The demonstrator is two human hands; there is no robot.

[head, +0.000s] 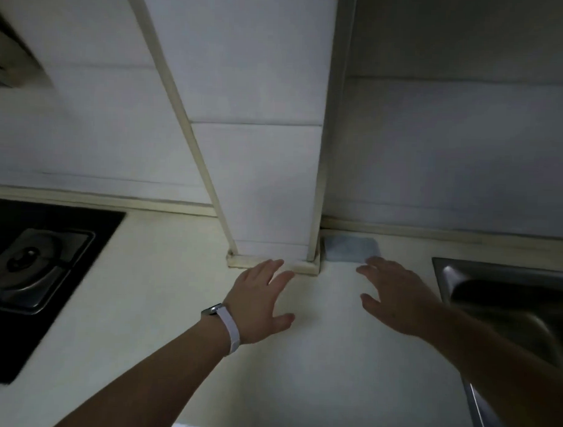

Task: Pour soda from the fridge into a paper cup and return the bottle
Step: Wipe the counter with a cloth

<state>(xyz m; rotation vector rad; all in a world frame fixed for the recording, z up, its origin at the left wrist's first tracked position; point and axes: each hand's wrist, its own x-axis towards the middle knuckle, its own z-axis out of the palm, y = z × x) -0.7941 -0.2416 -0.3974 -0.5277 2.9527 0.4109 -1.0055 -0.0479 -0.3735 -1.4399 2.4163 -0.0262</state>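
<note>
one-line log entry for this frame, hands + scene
left hand: open, empty | right hand: open, empty | both over counter | bottle, cup: not in view

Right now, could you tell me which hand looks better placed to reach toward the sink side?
Probably the right hand: it hovers open beside the sink, while the left hand lies nearer the stove.

- left hand (260,300): bare, no glove, no rings visible
- left wrist: smartwatch (212,309), dark metallic case, white strap (230,332)
- right hand (395,295): bare, nothing worn
- both forearms bare, no sleeves in view
</note>
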